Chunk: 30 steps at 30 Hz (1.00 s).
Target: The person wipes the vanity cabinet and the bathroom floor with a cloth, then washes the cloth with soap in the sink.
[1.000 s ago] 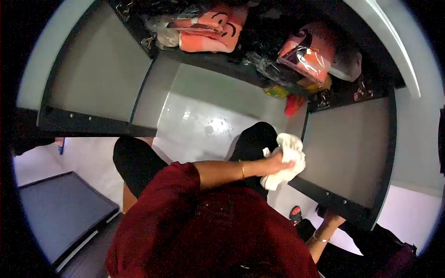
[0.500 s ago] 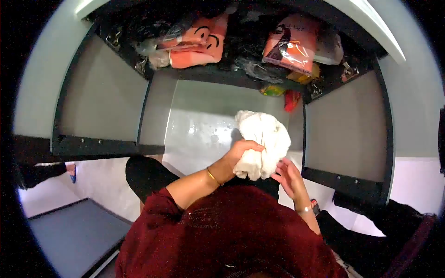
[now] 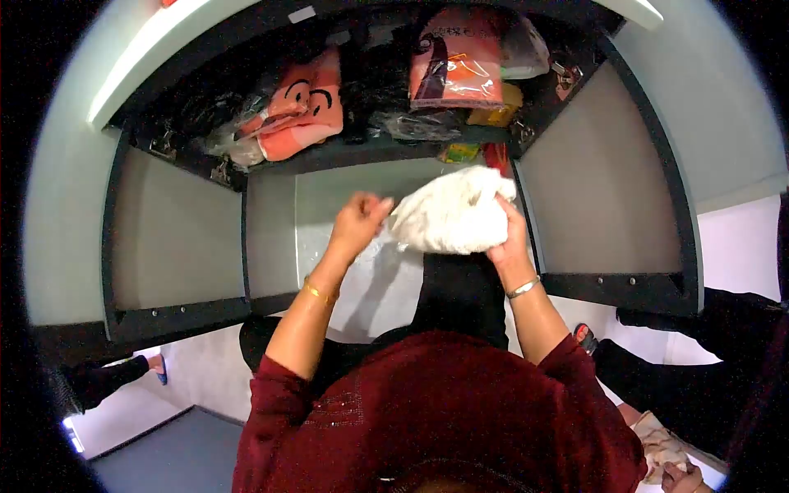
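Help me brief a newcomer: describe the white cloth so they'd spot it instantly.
Find the dark shelf holding pink packages. Below it in the picture, the right hand grips the bunched cloth: plain white, unlike those shiny, printed packages.

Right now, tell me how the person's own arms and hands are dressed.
Dark red sleeves end near the elbows, leaving both forearms uncovered. A gold-coloured bangle circles the left wrist, a silver-coloured bangle the right. The left hand and right hand wear no gloves.

Fisheye curves the edges, grainy corners go black, and the pink packet [image 3: 457, 64] glares.
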### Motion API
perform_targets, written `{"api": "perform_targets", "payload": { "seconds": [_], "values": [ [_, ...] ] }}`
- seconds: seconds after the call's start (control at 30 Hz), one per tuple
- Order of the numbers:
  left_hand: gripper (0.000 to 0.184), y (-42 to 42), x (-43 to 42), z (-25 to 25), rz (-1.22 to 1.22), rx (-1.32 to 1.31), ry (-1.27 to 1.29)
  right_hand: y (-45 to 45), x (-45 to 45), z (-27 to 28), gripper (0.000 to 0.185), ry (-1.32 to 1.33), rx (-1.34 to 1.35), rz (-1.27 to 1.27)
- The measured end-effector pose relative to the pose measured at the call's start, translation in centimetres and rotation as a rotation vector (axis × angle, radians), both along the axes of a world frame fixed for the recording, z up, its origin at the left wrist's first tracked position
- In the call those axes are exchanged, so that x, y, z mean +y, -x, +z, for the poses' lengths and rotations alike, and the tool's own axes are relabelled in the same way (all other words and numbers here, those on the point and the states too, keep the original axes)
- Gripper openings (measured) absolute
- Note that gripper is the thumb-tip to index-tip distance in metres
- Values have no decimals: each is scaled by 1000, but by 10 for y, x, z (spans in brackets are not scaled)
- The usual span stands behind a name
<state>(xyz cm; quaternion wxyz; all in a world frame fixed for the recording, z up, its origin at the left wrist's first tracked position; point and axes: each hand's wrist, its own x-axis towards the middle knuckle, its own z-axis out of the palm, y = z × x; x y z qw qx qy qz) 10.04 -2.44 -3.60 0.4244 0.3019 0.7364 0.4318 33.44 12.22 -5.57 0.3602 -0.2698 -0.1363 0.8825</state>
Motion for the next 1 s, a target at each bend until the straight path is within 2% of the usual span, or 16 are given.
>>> {"api": "perform_targets", "payload": {
  "seconds": [0.03, 0.1, 0.2, 0.3, 0.33, 0.47, 0.57, 0.6, 0.73, 0.83, 0.87, 0.97, 1.0],
  "values": [
    [42, 2, 19, -2, 40, -96, -94, 4, 4, 12, 39, -25, -20, -44],
    [46, -11, 55, 26, 216, -312, -204, 9, 12, 23, 39, -84, -56, -92],
    [51, -10, 102, 27, 283, -788, -322, 16, 19, 26, 41, -214, -88, -188],
    [50, -5, 132, 27, 320, -855, -424, 22, 30, 30, 43, -320, -153, -279],
    [41, 2, 143, 19, 335, -894, -408, 24, 32, 31, 45, -321, -147, -292],
    [26, 8, 173, 21, 459, -809, -384, 22, 31, 30, 45, -417, -195, -245],
    [27, 20, 188, 15, 544, -888, -277, 21, 28, 20, 47, -552, -303, -260],
    [28, 24, 192, 11, 506, -907, -315, 22, 27, 20, 45, -547, -339, -299],
    [30, 22, 198, 6, 533, -857, -337, 30, 40, 29, 42, -987, -970, -325],
    [30, 17, 188, 14, 503, -827, -361, 61, 59, 9, 55, -1406, -1410, -240],
    [33, 18, 187, 8, 487, -851, -337, 73, 57, 7, 59, -1587, -1480, -326],
    [42, 25, 170, -4, 448, -902, -305, 92, 64, 8, 46, -1635, -1821, -13],
    [43, 23, 154, -6, 429, -895, -305, 95, 65, 2, 38, -1804, -1831, -145]
  ]
}}
